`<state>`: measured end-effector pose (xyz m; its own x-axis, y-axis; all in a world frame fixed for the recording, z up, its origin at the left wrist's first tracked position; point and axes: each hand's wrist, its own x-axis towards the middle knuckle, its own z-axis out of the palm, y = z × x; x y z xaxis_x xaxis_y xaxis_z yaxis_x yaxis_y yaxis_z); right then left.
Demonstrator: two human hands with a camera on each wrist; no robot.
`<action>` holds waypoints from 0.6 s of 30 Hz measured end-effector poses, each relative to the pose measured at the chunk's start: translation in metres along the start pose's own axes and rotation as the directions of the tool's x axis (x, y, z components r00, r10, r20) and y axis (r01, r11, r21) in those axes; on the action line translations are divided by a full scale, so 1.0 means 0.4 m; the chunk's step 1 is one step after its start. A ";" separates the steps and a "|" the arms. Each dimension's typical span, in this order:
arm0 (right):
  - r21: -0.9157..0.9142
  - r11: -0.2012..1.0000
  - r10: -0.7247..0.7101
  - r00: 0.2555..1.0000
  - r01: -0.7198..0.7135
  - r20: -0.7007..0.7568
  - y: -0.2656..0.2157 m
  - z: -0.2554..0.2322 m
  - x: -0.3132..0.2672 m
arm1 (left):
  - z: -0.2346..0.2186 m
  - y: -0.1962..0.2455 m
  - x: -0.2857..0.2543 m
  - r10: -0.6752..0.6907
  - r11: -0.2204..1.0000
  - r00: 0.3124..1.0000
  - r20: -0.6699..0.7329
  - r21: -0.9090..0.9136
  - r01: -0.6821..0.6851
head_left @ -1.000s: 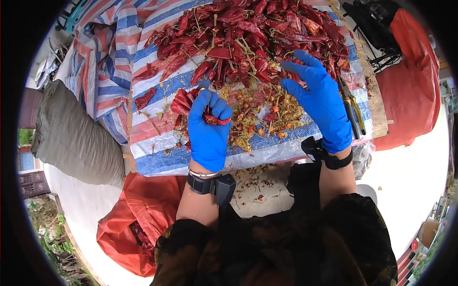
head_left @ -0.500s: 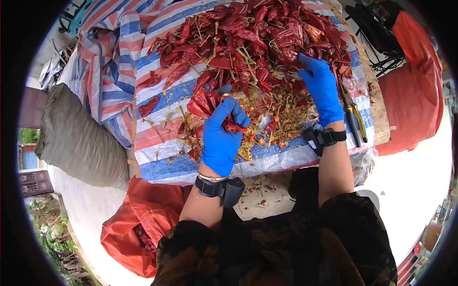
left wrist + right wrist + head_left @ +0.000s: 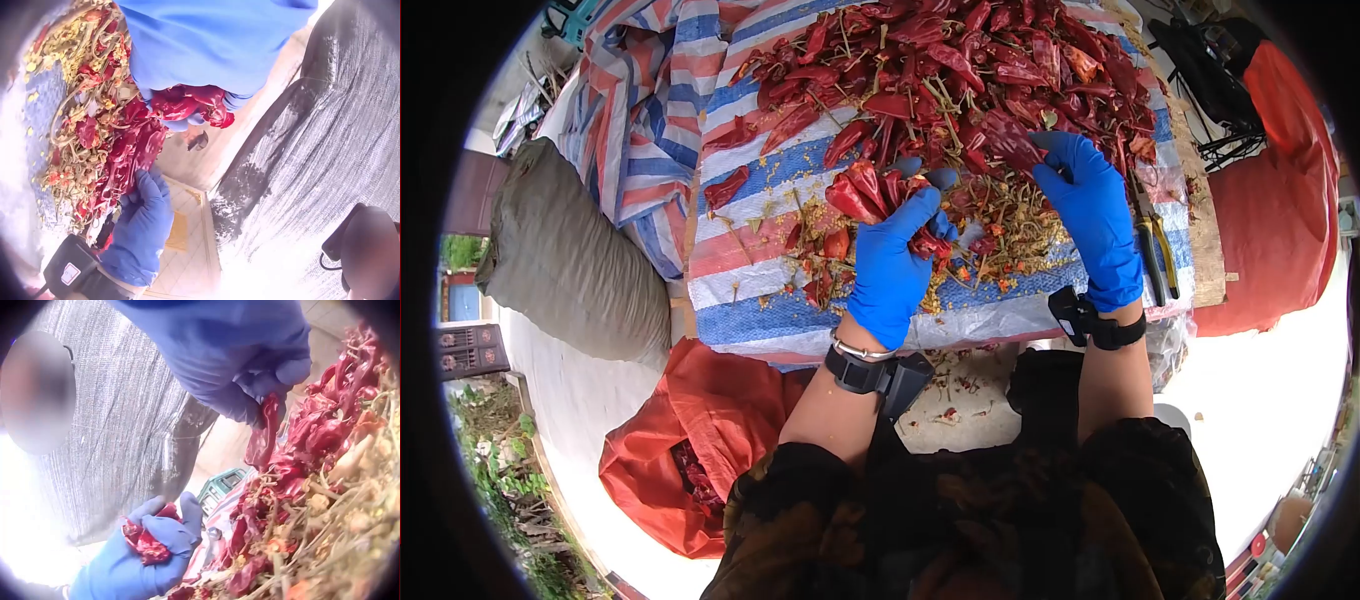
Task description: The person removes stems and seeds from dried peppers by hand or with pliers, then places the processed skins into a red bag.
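In the head view my blue-gloved left hand [image 3: 892,275] is over the near part of the striped sheet, fingers curled around several dried red chili peppers [image 3: 857,192]. They stick out past the thumb and below the fingers. To its right, my gloved right hand [image 3: 1095,225] pinches one dried chili pepper [image 3: 265,434] between thumb and fingers at the near edge of the pile. A heap of dried chili peppers [image 3: 950,65] covers the far part of the sheet. Loose stems and yellow seeds [image 3: 1020,235] lie scattered between and below the hands.
Under everything lies a red, white and blue striped sheet [image 3: 745,325]. A tool with black and yellow handles [image 3: 1157,255] is beside my right hand. Red sacks stand at right [image 3: 1270,235] and lower left [image 3: 690,430], a grey-green stuffed sack [image 3: 575,260] at left.
My right hand reached into the pile with fingers spread and now pinches a chili pepper. The left hand has shifted rightward in view, still holding its peppers, closer to the right hand.
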<state>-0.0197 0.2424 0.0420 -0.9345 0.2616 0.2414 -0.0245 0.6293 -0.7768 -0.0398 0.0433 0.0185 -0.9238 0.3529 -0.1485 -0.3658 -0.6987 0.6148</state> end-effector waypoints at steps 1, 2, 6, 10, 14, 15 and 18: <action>0.060 0.998 -0.009 1.000 0.010 -0.019 -0.023 0.013 -0.014 | 0.000 -0.003 0.000 0.028 0.999 1.000 0.006 0.037 -0.029; 0.123 0.992 -0.017 0.999 0.021 -0.035 -0.044 0.032 -0.030 | -0.001 -0.007 -0.001 0.058 0.995 0.998 0.010 0.076 -0.059; 0.056 0.974 -0.219 0.976 0.218 0.009 -0.101 0.103 -0.096 | -0.001 -0.014 -0.013 0.051 0.954 0.998 -0.046 0.296 -0.035; -0.046 0.932 -0.354 0.929 0.360 0.105 -0.114 0.091 -0.100 | 0.003 0.013 -0.022 0.043 0.938 0.997 -0.065 0.347 -0.018; 0.419 0.907 -0.027 0.983 -0.051 0.179 -0.131 0.026 -0.081 | 0.004 0.016 -0.031 0.095 0.884 0.995 -0.038 0.463 -0.067; 0.455 0.888 -0.002 0.989 -0.068 0.151 -0.135 0.026 -0.078 | 0.005 0.014 -0.033 0.063 0.837 0.998 -0.024 0.546 -0.040; 0.242 0.970 -0.047 0.988 0.010 0.150 -0.119 0.016 -0.067 | -0.005 -0.014 -0.029 0.104 0.695 0.983 0.149 0.696 -0.179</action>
<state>0.0042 0.2007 0.0687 -0.9750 0.1187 0.1877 -0.1187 0.4359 -0.8921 -0.0274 0.0418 0.0151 -0.9296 0.3670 0.0329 -0.0105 -0.1157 0.9932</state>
